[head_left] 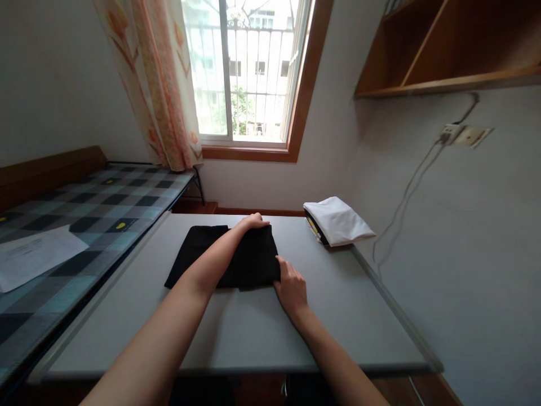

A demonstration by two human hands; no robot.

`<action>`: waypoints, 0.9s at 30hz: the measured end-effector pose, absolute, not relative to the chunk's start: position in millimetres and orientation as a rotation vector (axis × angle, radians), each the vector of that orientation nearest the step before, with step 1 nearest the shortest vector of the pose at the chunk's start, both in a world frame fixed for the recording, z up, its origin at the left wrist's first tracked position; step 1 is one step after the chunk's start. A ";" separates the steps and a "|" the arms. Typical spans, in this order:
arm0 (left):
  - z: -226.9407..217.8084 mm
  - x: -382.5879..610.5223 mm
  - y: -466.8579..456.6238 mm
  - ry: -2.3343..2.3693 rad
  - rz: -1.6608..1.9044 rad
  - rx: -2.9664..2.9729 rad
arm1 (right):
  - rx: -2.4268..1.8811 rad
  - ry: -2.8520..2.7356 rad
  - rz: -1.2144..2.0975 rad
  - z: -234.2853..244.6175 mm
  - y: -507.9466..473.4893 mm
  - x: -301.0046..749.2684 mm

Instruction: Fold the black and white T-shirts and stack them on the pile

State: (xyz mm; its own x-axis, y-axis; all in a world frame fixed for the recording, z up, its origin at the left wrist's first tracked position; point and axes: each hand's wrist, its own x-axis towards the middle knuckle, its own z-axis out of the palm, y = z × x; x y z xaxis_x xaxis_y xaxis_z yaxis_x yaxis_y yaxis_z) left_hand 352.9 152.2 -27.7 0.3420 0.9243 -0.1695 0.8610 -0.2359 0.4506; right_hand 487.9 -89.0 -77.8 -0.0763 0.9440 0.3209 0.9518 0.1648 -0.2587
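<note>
A black folded garment (256, 262) lies flat on the white table (236, 338); its exact kind cannot be told from the folds. Reaching across it, my left hand (255, 220) has its fingers closed on the far edge, close to the far right corner. At the right side, my right hand (291, 286) pinches the garment's near right corner, thumb on the upper side. My left forearm hides part of the middle of the cloth.
At the table's far right rests a folded white cloth (338, 220) with black and yellow layers beneath. A checked bed (139, 197) with a paper sheet (40, 254) stands left. Cords (406, 197) hang on the right wall under a wooden shelf (448, 79).
</note>
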 end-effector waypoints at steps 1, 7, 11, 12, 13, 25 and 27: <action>-27.7 355.3 155.1 1.562 0.169 2.130 | -1.791 -2.040 -0.025 -78.5 -88.5 487.4; -25.8 369.1 161.4 1.500 0.170 2.104 | -1.828 -2.020 -0.004 -81.6 -82.8 484.5; -29.2 372.1 158.6 1.355 0.397 2.084 | -1.851 -2.052 -0.042 -84.6 -81.3 485.4; -30.8 372.3 157.8 1.319 0.466 2.072 | -1.865 -2.059 -0.066 -85.9 -81.3 486.0; -32.6 372.8 156.9 1.296 0.516 2.061 | -1.884 -2.063 -0.094 -87.3 -81.3 486.8; -37.4 351.6 164.7 1.483 0.398 2.021 | -1.740 -2.097 -0.315 -88.2 -85.1 497.5; -30.9 334.5 165.1 1.507 0.309 1.996 | -1.601 -2.067 -0.370 -87.0 -87.2 497.3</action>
State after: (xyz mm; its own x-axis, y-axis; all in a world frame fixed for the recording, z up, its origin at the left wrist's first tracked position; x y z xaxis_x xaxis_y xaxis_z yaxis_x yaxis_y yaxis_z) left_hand 334.5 165.1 -30.9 0.3240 0.9303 -0.1721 0.7873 -0.1643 0.5942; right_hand 497.3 -87.2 -87.0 -0.1872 0.8236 0.5354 0.9581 0.2734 -0.0856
